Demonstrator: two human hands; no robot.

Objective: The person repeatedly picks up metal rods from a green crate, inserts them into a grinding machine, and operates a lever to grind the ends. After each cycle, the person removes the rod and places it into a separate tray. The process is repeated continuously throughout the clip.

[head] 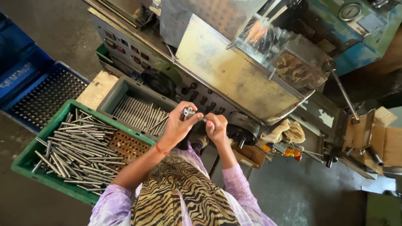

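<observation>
My left hand (179, 128) grips a small grey metal gauge block (188, 113), held up in front of the machine. My right hand (216, 127) is closed around a thin metal rod (204, 119) whose end meets the block. Both hands hover just right of a grey tray (121, 90) holding several steel rods (142, 114). A red thread circles my left wrist. A green crate (31, 157) at the lower left holds a heap of many more steel rods (77, 148).
A large grinding machine (234, 67) with a stained metal guard fills the top. A blue perforated crate (39, 94) sits at the left. A cloth (284, 132) lies on the machine ledge, and a cardboard box (383, 140) stands at the right.
</observation>
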